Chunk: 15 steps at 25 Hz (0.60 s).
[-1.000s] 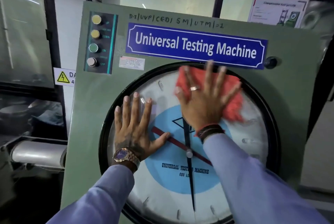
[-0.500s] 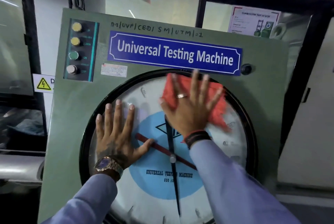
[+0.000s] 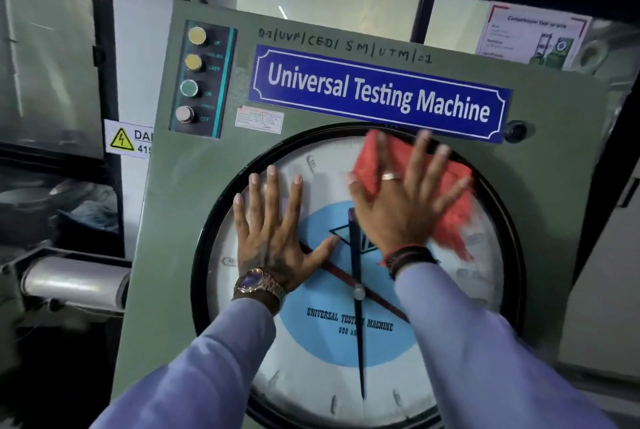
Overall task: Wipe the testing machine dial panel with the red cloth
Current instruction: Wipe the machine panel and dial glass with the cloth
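The round dial panel (image 3: 332, 376), white with a light-blue centre and a black rim, fills the green machine front. The red cloth (image 3: 450, 214) lies flat against the dial's upper right, under my right hand (image 3: 405, 200), whose fingers are spread and pressing it to the glass. My left hand (image 3: 273, 228) rests flat and spread on the dial's left side, holding nothing. A black needle (image 3: 358, 342) and a red needle (image 3: 388, 307) cross the dial centre.
Above the dial is a blue "Universal Testing Machine" nameplate (image 3: 377, 93). A column of buttons (image 3: 194, 79) sits at the upper left, a black knob (image 3: 515, 131) at the upper right. A metal cylinder (image 3: 72, 281) juts out left of the machine. A warning sign (image 3: 126, 141) hangs behind.
My right hand and the red cloth stay pressed on the dial's upper right, shifting slightly up toward the rim. My left hand keeps its place. The view itself has moved.
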### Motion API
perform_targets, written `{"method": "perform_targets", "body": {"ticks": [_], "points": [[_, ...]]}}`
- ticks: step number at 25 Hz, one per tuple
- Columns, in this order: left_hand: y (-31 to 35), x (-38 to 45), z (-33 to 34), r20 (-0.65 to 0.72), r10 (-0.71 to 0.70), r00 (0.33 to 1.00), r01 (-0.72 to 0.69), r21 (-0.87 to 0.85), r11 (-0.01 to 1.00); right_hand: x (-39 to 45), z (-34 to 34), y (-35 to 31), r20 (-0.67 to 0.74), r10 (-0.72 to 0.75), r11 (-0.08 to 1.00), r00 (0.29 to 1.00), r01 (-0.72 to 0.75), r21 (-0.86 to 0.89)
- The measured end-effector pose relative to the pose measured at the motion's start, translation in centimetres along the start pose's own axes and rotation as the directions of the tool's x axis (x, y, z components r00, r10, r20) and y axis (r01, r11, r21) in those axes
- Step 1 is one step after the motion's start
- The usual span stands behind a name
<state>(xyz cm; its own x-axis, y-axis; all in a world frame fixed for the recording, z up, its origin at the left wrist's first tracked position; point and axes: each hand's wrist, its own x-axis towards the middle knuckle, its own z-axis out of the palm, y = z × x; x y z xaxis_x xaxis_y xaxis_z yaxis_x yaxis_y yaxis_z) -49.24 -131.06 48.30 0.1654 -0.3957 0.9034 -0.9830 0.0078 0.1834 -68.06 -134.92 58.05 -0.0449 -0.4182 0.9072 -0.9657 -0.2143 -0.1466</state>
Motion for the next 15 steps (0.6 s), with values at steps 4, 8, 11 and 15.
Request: {"method": "perform_targets", "body": {"ticks": [4,8,11,15], "points": [[-0.4,-0.6,-0.2,0.005,0.004,1.000,-0.004,0.001,1.000,0.8,0.4,-0.2,0.036,-0.318,0.945,0.948,0.319,-0.070],[-0.3,-0.6,-0.6,0.044,0.006,0.999,-0.006,0.019,1.000,0.1,-0.4,6.8,-0.052,0.208,0.978,0.977,-0.206,0.041],[-0.4,-0.5,-0.6,0.046,0.012,0.999,-0.013,0.016,1.000,1.9,-0.6,4.7,-0.102,0.293,0.954,0.951,-0.284,0.092],[-0.7,-1.3,-0.6,-0.008,0.029,1.000,-0.030,-0.019,0.999,4.9,-0.2,-3.5,-0.038,-0.232,0.972,0.972,0.233,0.041]]}}
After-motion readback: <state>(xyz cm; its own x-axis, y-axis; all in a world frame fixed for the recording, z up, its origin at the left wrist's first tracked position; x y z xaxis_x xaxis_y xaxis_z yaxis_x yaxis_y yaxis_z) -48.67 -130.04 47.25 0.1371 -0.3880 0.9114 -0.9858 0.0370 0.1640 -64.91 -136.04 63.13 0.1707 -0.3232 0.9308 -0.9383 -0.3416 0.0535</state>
